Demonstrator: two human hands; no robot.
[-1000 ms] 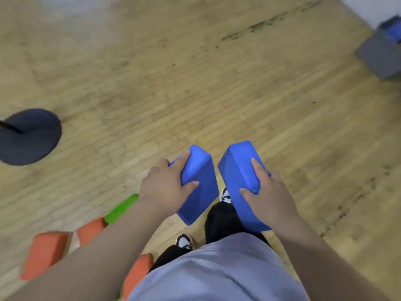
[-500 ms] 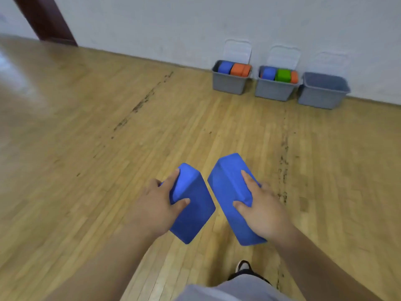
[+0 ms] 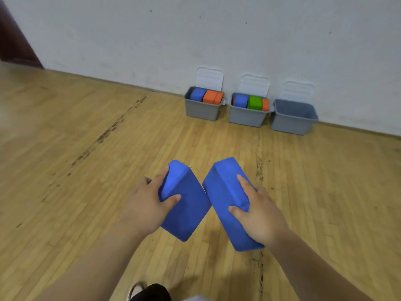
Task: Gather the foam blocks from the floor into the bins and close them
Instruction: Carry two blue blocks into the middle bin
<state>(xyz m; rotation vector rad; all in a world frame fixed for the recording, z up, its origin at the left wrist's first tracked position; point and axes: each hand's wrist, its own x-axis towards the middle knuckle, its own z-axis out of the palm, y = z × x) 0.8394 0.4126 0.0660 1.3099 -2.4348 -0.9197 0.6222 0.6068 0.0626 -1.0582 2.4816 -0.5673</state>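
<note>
Item 1: left hand [image 3: 145,205], at seven o'clock of the frame centre; fingers curled over the far end and thumb laid across the top face of a blue foam block, gripping it.

Item 2: left blue block [image 3: 186,207], held above the floor, long axis tilted toward eleven o'clock.

Item 3: right hand [image 3: 258,216], at five o'clock of centre; forefinger stretched along the top face, thumb hooked on the near edge, the other fingers hidden beneath; clasped round a second block.

Item 4: right blue block [image 3: 225,198], held off the floor, long axis also toward eleven o'clock; its inner edge lay just beside the left block's corner; whether they touched could not be told.

Item 5: three grey bins in a row against the wall [image 3: 152,40], at twelve to two o'clock of the hands and well apart from them; each white lid stood raised against the wall.
- first bin [image 3: 200,111]: one blue block [image 3: 197,94], orange blocks [image 3: 212,97];
- second bin [image 3: 247,117]: blue block [image 3: 240,101], green block [image 3: 255,103], orange block [image 3: 265,104];
- third bin [image 3: 293,123]: no blocks showed above its rim.

Item 6: wooden floor [image 3: 86,148], with dark scuff streaks; a shoe [image 3: 135,291] at six o'clock, at the frame's bottom edge.
</note>
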